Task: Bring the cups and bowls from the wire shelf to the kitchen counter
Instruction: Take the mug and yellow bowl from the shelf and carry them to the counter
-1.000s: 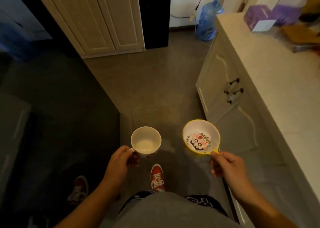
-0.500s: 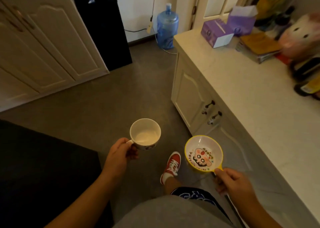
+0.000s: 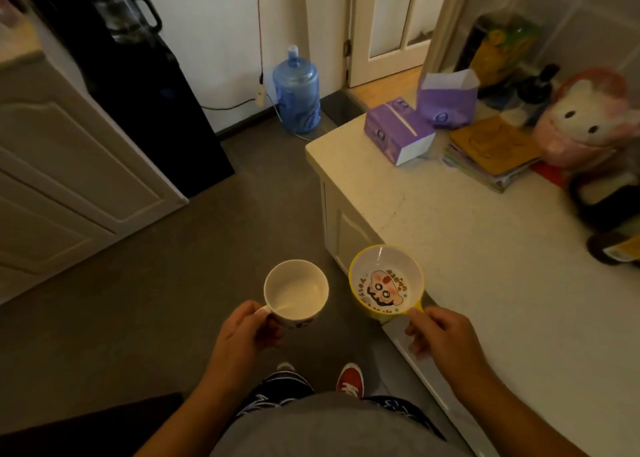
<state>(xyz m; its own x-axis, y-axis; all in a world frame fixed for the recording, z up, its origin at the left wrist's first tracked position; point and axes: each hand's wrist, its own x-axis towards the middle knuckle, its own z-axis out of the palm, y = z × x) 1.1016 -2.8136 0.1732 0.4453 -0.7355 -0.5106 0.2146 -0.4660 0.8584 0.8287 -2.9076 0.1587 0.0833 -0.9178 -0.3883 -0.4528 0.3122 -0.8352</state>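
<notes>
My left hand (image 3: 244, 333) grips a white cup (image 3: 296, 292) by its handle, upright and empty, over the floor. My right hand (image 3: 441, 335) holds a yellow-rimmed bowl (image 3: 385, 281) with a cartoon face inside by its small handle. The bowl hangs at the near edge of the pale kitchen counter (image 3: 485, 248), partly over it. The wire shelf is out of view.
On the counter's far end lie two purple boxes (image 3: 398, 130), a stack of books (image 3: 491, 151), a plush toy (image 3: 588, 117) and dark bottles. A blue water jug (image 3: 296, 96) stands on the floor by the wall. A cabinet (image 3: 69, 179) and black dispenser stand left.
The view has swung right and the counter has come closer. Both hands kept their hold; the bowl has shifted from over the floor to the counter's edge.
</notes>
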